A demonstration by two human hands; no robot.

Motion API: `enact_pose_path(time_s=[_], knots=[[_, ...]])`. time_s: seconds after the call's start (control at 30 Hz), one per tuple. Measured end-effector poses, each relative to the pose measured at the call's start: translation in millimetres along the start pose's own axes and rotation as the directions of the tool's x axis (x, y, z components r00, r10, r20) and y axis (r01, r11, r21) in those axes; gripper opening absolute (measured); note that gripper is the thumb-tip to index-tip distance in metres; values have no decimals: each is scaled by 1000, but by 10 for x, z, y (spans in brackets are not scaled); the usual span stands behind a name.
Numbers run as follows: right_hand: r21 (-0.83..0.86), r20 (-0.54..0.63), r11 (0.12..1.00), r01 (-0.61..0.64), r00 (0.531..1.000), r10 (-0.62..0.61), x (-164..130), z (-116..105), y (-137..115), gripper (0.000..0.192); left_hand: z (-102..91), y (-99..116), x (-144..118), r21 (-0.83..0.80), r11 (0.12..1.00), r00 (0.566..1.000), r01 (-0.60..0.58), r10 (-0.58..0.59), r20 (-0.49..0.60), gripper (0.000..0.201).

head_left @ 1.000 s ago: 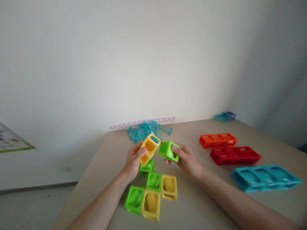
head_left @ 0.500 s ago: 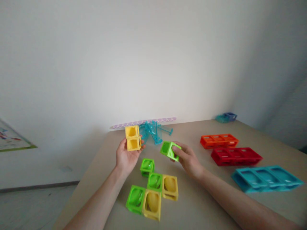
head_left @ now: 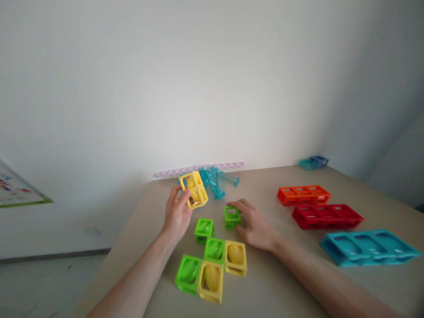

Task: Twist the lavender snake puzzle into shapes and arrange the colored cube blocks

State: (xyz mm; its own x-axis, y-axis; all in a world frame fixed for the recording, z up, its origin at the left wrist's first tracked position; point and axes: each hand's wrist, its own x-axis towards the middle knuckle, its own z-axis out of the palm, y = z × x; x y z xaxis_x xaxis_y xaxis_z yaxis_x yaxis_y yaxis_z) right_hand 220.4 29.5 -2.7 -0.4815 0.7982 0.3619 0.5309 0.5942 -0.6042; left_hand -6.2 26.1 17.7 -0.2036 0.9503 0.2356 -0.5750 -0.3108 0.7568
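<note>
"What did the left hand (head_left: pixel 177 217) have?"

"A joined pair of yellow cubes (head_left: pixel 196 188), held tilted between thumb and fingers, raised in front of some clear blue pieces (head_left: pixel 215 182)."

"And the right hand (head_left: pixel 254 224)?"

"Its fingers and thumb curved about a green cube (head_left: pixel 232 219) on the surface (head_left: pixel 271 282). I couldn't tell whether they gripped it."

"What stood near that cube?"

"A second green cube (head_left: pixel 203 228) to its left, just beyond a cluster of two green and two yellow cubes (head_left: pixel 212 263)."

"And off to the right?"

"An orange row (head_left: pixel 303 196) at the back, a turquoise row (head_left: pixel 366 255) nearest, and a red row (head_left: pixel 327 219) between them."
</note>
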Motion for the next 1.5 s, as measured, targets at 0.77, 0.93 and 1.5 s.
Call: enact_pose_path(time_s=[0.77, 0.93, 1.5], knots=[[116, 373, 989, 90, 919, -128, -173, -123, -215, 19, 8, 108, -292, 509, 850, 624, 138, -473, 621, 26], [210, 371, 978, 20, 923, -99, -168, -122, -238, 17, -3, 118, -293, 522, 845, 657, 116, -459, 598, 26], [756, 30, 641, -136, 984, 174, -165, -56, -91, 59, -26, -29, -232, 329, 938, 904, 104, -227, 362, 21]])
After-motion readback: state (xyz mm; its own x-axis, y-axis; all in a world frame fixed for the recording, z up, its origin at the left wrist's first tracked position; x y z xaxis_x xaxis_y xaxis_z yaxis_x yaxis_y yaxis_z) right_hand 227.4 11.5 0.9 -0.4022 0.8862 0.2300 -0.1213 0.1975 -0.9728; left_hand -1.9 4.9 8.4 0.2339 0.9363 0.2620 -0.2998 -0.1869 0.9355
